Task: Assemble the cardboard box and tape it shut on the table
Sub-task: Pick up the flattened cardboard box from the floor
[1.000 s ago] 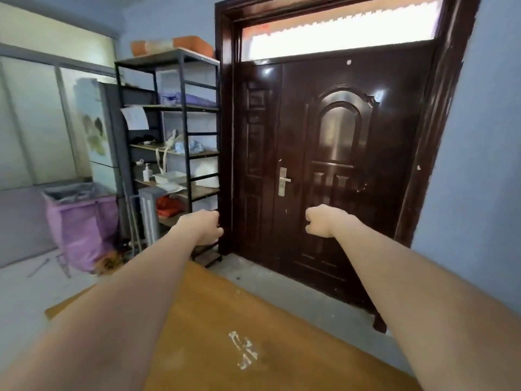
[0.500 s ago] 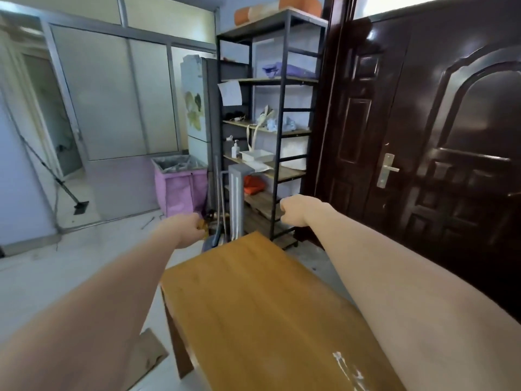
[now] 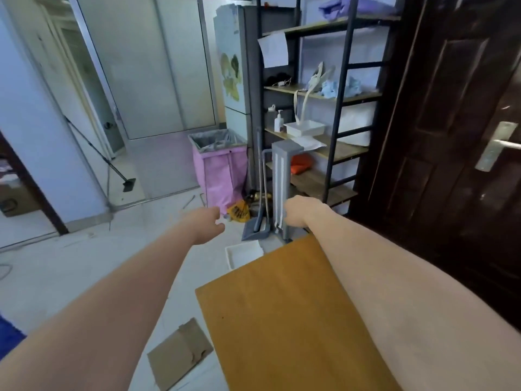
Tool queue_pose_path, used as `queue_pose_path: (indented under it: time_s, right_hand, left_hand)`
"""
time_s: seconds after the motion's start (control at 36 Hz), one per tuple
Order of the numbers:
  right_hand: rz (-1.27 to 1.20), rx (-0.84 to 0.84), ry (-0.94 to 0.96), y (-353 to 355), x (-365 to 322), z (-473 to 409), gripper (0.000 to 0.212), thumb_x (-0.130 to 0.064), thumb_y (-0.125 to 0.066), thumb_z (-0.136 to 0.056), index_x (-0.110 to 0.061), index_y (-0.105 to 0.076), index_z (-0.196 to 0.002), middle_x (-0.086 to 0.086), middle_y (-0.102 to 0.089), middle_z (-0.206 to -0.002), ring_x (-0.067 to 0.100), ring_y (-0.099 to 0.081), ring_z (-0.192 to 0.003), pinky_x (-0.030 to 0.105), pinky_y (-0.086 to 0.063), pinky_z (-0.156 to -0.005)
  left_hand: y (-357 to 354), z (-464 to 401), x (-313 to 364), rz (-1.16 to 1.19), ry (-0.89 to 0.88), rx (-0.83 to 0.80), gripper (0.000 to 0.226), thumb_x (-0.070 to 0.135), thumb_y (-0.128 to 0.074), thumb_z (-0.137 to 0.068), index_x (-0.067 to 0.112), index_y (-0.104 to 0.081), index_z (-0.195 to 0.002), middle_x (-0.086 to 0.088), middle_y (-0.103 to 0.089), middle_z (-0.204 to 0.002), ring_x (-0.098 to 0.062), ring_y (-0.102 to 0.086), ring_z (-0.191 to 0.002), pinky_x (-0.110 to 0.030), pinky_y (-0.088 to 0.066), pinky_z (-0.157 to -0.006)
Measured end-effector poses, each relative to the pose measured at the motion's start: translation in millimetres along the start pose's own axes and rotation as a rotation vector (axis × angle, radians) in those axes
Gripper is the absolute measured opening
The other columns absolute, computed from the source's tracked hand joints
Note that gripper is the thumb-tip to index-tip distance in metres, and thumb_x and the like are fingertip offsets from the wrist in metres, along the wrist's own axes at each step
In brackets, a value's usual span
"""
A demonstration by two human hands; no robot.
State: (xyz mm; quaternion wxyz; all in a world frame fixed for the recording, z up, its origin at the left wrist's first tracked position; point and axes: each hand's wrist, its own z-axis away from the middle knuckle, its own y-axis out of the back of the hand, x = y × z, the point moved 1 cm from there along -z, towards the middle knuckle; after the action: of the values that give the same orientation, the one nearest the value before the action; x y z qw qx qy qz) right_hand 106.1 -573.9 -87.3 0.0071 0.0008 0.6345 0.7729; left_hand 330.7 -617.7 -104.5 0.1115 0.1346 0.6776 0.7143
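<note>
While both bare arms stretch forward, the left hand [image 3: 207, 224] hangs over the floor with fingers loosely curled round nothing, and the right hand [image 3: 300, 213], fingers hidden, shows no grip I can tell. Flattened cardboard [image 3: 180, 352] lies on the floor just beside the wooden table [image 3: 284, 314].

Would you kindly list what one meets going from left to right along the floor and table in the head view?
Mop → flattened cardboard → pink bin → grey dustpan → grey stand → wooden table → dark door.
</note>
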Motion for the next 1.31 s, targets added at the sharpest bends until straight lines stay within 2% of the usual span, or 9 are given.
queue_pose_path:
  time_s: [0.06,0.25,0.47,0.78,0.92,1.0,1.11,1.19,1.31]
  right_hand:
    - [0.002,-0.014,0.02,-0.1,-17.3,-28.8,0.023,-0.017,-0.044,-0.094,-0.005,-0.057,-0.109,0.011,-0.057,-0.106,0.028,-0.056,-0.091,0.035,-0.045,-0.071]
    - [-0.054,0.03,0.01,14.7,-89.4,-136.2,0.031,-0.013,-0.045,-0.09,-0.014,-0.034,-0.061,0.003,-0.04,-0.066,0.024,-0.045,-0.065,0.034,-0.039,-0.067]
    - [-0.074,0.004,-0.042,31.6,-164.7,-245.1,0.025,-0.018,-0.047,-0.09,-0.012,-0.044,-0.066,0.009,-0.054,-0.086,0.03,-0.056,-0.085,0.037,-0.047,-0.075]
    - [-0.012,-0.083,-0.111,22.2,-193.3,-376.0,0.026,-0.017,-0.044,-0.092,-0.01,-0.045,-0.066,0.006,-0.05,-0.078,0.024,-0.049,-0.07,0.034,-0.044,-0.069]
    - [-0.059,-0.083,-0.073,9.4,-200.2,-465.7,0.026,-0.022,-0.044,-0.093,-0.005,-0.058,-0.081,0.007,-0.051,-0.087,0.029,-0.055,-0.086,0.034,-0.042,-0.073]
    - [-0.138,-0.115,-0.056,-12.9,-209.1,-522.3,0.034,-0.026,-0.044,-0.094,-0.014,-0.043,-0.062,0.007,-0.05,-0.081,0.025,-0.049,-0.078,0.033,-0.037,-0.07]
    - [-0.149,-0.233,-0.051,-62.8,-225.8,-586.9,0.016,-0.017,-0.044,-0.093,-0.007,-0.055,-0.088,0.01,-0.052,-0.092,0.026,-0.054,-0.087,0.034,-0.042,-0.073]
    - [-0.137,-0.357,-0.039,-110.0,-240.9,-618.2,0.022,-0.018,-0.041,-0.096,-0.008,-0.047,-0.078,0.007,-0.046,-0.083,0.025,-0.048,-0.075,0.032,-0.04,-0.066]
    - [-0.17,-0.486,-0.046,-186.0,-259.9,-644.1,0.019,-0.022,-0.042,-0.096,-0.01,-0.056,-0.101,0.013,-0.057,-0.115,0.029,-0.053,-0.097,0.034,-0.042,-0.082]
  left_hand:
    - [-3.2,-16.3,-26.2,0.017,0.025,-0.017,0.04,0.035,-0.046,-0.094,0.012,-0.048,-0.126,-0.01,-0.058,-0.124,-0.029,-0.054,-0.111,-0.031,-0.039,-0.082]
    - [-4.9,-80.9,-148.0,0.021,0.111,-0.038,0.04,0.034,-0.046,-0.094,0.01,-0.048,-0.125,-0.014,-0.054,-0.124,-0.03,-0.053,-0.109,-0.035,-0.044,-0.091]
    - [1.9,-166.0,-273.9,-0.023,0.106,-0.06,0.043,0.037,-0.044,-0.095,0.01,-0.046,-0.129,-0.013,-0.052,-0.13,-0.029,-0.051,-0.115,-0.035,-0.042,-0.094]
    - [-35.0,-295.3,-341.3,-0.023,0.025,-0.123,0.041,0.038,-0.043,-0.095,0.012,-0.048,-0.126,-0.01,-0.055,-0.126,-0.029,-0.053,-0.112,-0.03,-0.036,-0.08]
    - [-66.4,-365.7,-376.2,-0.016,0.037,-0.158,0.042,0.04,-0.043,-0.094,0.013,-0.047,-0.126,-0.009,-0.055,-0.125,-0.029,-0.054,-0.11,-0.033,-0.041,-0.086]
    - [-91.2,-402.9,-401.3,-0.023,0.054,-0.211,0.043,0.041,-0.042,-0.094,0.016,-0.046,-0.129,-0.008,-0.054,-0.126,-0.028,-0.053,-0.11,-0.033,-0.041,-0.086]
    - [-129.3,-445.8,-436.4,-0.011,0.095,-0.271,0.043,0.042,-0.043,-0.094,0.017,-0.046,-0.129,-0.008,-0.053,-0.128,-0.029,-0.052,-0.111,-0.032,-0.036,-0.081]
    - [-166.5,-471.1,-457.8,0.022,0.109,-0.322,0.044,0.042,-0.044,-0.094,0.018,-0.046,-0.13,-0.008,-0.053,-0.127,-0.029,-0.052,-0.112,-0.033,-0.037,-0.083]
    - [-236.6,-487.9,-481.7,0.079,0.111,-0.422,0.042,0.04,-0.044,-0.094,0.017,-0.047,-0.129,-0.007,-0.056,-0.125,-0.028,-0.053,-0.111,-0.032,-0.038,-0.081]
